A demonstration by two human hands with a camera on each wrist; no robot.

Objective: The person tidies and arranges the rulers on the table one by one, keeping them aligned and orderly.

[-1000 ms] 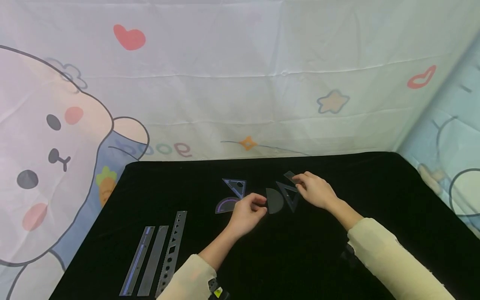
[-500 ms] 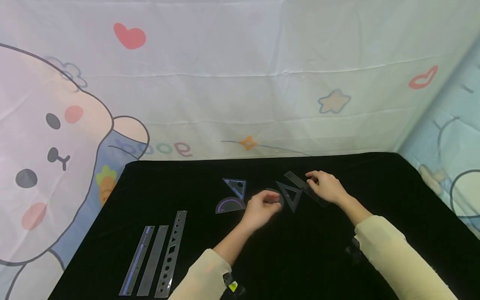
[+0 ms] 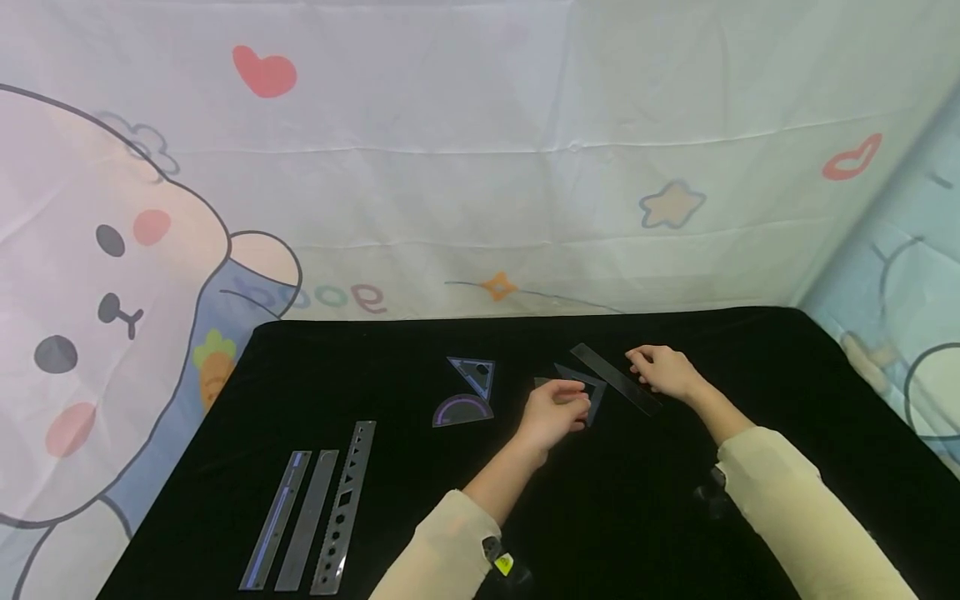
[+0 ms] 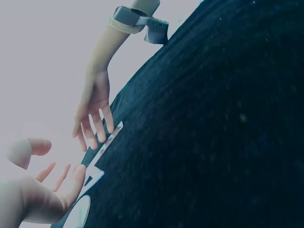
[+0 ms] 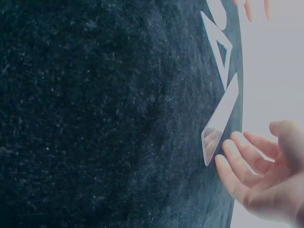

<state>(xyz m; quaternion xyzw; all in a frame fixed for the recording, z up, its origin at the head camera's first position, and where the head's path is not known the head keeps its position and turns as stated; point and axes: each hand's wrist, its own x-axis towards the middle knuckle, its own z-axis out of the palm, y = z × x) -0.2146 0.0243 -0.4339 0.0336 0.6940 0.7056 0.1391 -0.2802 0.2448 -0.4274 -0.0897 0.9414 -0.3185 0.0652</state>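
Note:
My left hand (image 3: 553,412) hovers with loosely bent fingers over a clear triangle ruler (image 3: 597,387), hiding part of it. It also hides most of a clear protractor (image 4: 80,213), which shows better in the left wrist view. Nothing is between its thumb and fingers. Just right of a short clear straight ruler (image 3: 615,379) is my right hand (image 3: 663,371), its fingers relaxed and holding nothing. In the right wrist view those fingertips are close beside the ruler's near end; contact cannot be made out.
Left of the hands lie a blue-edged triangle ruler (image 3: 472,375) and a purple-marked protractor (image 3: 461,410). Three long rulers stand side by side at front left: one blue-striped (image 3: 275,521), one plain (image 3: 307,521), one with cut-out shapes (image 3: 343,508). Black cloth (image 3: 637,517) covers the table.
My left hand has moved right, from beside the purple-marked protractor to over the clear triangle ruler. My right hand has drawn away rightward from the short ruler, uncovering it.

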